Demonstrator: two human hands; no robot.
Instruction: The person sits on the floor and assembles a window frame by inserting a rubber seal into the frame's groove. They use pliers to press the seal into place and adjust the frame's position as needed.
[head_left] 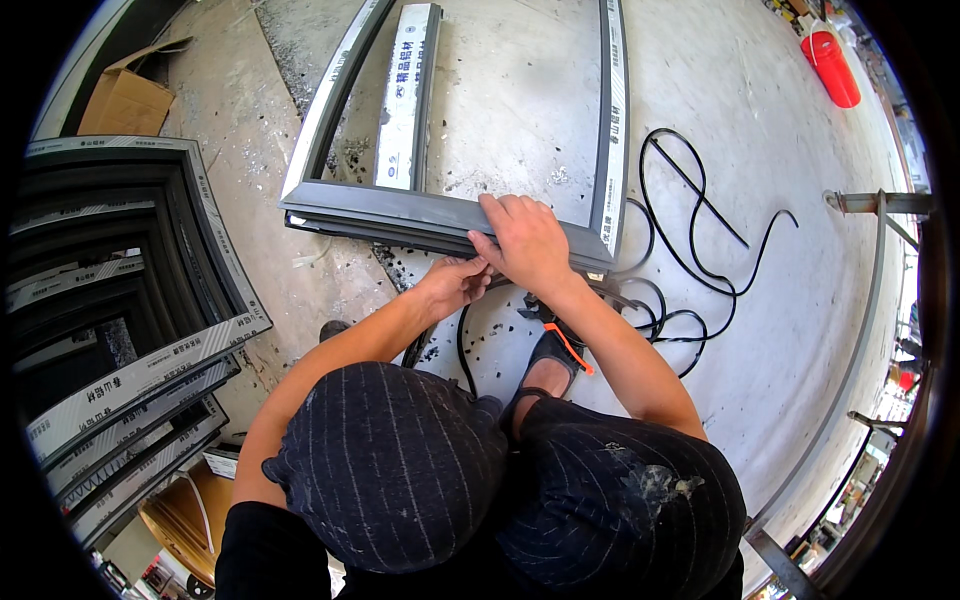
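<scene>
A grey metal window frame [450, 212] with white printed film on its side bars lies in front of me. My right hand [530, 240] grips its near bar, fingers over the top and thumb at the near edge. Close against that thumb, my left hand [455, 285] has its fingers pinched together at the bar's near side. A thin black rubber strip [463, 345] hangs below my left hand and appears to be held in it. The exact grip point is hidden by the fingers. Orange-handled cutting pliers [568, 348] are beside my foot, below my right hand.
Loose black strip [735, 292] coils across the floor at right. A film-covered bar [408, 100] crosses inside the frame. Stacked window frames [150, 365] stand at left, with a cardboard box [125, 100] behind. A red container [830, 70] and metal rail [850, 370] are at right.
</scene>
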